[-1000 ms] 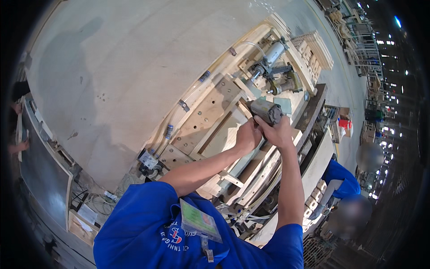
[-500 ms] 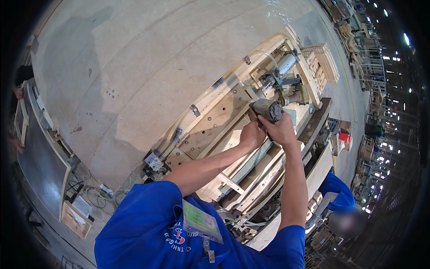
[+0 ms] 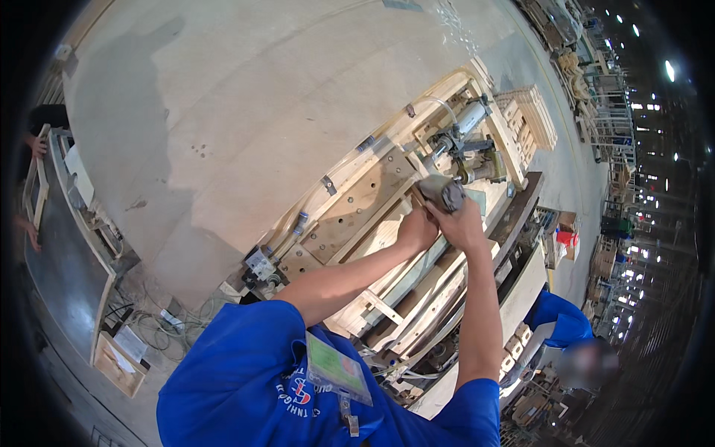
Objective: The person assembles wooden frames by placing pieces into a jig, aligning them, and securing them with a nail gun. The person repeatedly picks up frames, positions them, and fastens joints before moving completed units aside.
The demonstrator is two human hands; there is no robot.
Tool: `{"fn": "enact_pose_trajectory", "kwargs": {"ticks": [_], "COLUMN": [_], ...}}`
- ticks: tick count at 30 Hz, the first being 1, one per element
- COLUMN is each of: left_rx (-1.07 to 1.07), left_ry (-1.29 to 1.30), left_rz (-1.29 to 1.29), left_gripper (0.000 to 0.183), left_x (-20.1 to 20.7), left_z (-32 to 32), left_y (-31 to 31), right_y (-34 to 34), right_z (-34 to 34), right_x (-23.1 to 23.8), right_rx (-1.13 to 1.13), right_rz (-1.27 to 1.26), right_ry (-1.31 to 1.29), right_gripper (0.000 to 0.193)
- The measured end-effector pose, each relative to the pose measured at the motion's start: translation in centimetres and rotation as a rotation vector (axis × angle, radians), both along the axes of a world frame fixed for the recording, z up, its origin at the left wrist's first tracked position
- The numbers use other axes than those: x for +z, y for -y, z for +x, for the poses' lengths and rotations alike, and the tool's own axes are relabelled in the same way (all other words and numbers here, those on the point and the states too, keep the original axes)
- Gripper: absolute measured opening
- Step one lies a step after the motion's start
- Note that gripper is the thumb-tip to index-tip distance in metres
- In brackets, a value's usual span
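The grey, blocky, hard-cased power tool (image 3: 442, 192) in my right hand (image 3: 465, 223) should, I judge, be heavy for its size and quite stiff, with most of its weight in the bulky head; its smooth shell could twist in a loose hold, though I don't expect it to be fragile. I'd take it close under that head with fingers wrapped right round, about where my right hand grips it now. It looks scuffed and dull, with a darker end, and its outline is a little blurred. It sits over the far half of the long, pale wooden jig (image 3: 365, 188); whether its nose touches the wood I can't tell. My left hand (image 3: 418, 229) is curled just beside it over the jig, fingers hidden, so I can't say what, if anything, they hold. Toward the jig's far end lies a silver metal air cylinder (image 3: 471, 118), with a tan-and-grey metal tool (image 3: 488, 168) near it. Off the jig's far right corner stands a stack of pale slotted wooden pieces (image 3: 532, 119); off its near right side, a co-worker's blue cloth sleeve (image 3: 560, 319).
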State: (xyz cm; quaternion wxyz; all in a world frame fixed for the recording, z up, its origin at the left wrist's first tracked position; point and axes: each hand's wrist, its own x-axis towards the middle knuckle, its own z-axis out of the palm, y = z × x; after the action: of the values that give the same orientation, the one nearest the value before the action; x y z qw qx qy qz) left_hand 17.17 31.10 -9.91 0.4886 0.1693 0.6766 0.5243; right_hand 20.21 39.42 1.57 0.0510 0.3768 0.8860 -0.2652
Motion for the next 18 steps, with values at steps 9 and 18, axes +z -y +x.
{"fn": "enact_pose_trajectory", "kwargs": {"ticks": [9, 18], "left_rx": [-0.291, -0.24], "left_ry": [0.193, 0.498], "left_rz": [-0.019, -0.015], "left_gripper": [0.035, 0.024], "left_x": [1.2, 0.4], "left_z": [3.9, 3.0], "left_y": [15.2, 21.5], "right_y": [11.8, 16.9], "right_z": [6.5, 4.0], "right_x": [2.1, 0.7], "right_rx": [-0.034, 0.104], "right_rz": [-0.336, -0.426], "right_ry": [-0.062, -0.009], "right_gripper": [0.046, 0.045]}}
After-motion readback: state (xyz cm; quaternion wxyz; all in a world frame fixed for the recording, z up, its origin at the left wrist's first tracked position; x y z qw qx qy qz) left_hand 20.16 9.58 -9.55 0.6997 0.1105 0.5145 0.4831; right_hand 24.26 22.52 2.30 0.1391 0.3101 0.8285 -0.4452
